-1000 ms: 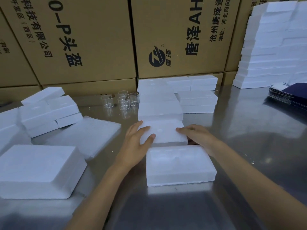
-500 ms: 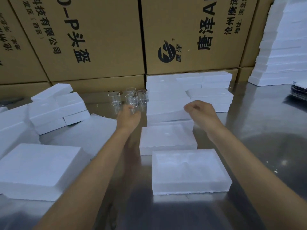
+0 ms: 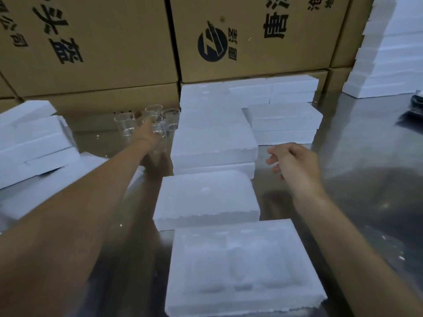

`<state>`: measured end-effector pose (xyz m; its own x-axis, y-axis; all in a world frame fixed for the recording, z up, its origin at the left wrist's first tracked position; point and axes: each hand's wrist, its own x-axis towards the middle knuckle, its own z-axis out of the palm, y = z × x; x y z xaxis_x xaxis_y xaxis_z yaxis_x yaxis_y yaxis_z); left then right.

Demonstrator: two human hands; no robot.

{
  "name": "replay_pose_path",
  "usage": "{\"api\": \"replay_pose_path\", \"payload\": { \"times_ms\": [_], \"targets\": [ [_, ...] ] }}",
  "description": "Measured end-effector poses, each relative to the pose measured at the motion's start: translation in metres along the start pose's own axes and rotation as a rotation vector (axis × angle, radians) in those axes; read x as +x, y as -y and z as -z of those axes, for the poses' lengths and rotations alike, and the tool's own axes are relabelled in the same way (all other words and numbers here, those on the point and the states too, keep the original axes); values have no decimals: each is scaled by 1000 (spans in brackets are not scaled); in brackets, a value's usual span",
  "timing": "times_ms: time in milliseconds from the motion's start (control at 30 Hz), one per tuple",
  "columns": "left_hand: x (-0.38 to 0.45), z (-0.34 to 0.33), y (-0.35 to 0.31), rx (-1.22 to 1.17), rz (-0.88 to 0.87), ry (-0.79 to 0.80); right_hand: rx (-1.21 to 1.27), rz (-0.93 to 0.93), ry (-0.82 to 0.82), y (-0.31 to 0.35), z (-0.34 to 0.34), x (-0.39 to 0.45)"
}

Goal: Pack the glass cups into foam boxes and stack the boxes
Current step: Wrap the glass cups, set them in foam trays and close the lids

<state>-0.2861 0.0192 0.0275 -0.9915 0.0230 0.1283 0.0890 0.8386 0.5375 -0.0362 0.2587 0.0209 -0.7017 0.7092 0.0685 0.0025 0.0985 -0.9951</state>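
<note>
Left hand (image 3: 146,131) has reached farther, now among glass cups (image 3: 170,120).

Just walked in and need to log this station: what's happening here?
A person is packing glass cups into foam boxes on a metal table. The left hand reaches into the cluster of glass cups; whether it grips one is unclear. The right hand hovers, holding nothing. The nearest foam tray lies open, its pockets unfilled.
</note>
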Motion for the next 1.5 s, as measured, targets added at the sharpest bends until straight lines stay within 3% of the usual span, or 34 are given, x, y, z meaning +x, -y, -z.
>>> {"api": "replay_pose_path", "payload": {
  "times_ms": [200,367,600,833,1000,1233,1500],
  "targets": [
    [2,1,5,49,4,-43,15,2,-14,-2,3,0],
    [-31,11,7,-169,29,-203,20,18,-26,6,5,-6],
    [-126,51,-16,-533,-164,-449,31,162,-50,29,3,-39],
    [-220,87,-37,-1100,-288,-221,-1,511,135,57,-31,-106],
    [-244,92,-43,-1309,-315,19,-83,546,374,74,-48,-126],
    [-250,72,-44,-1336,-245,49,-152,626,166,57,-69,-125],
    [-250,56,-35,-1333,-270,120,57,571,91,49,-72,-133]
  ]
}}
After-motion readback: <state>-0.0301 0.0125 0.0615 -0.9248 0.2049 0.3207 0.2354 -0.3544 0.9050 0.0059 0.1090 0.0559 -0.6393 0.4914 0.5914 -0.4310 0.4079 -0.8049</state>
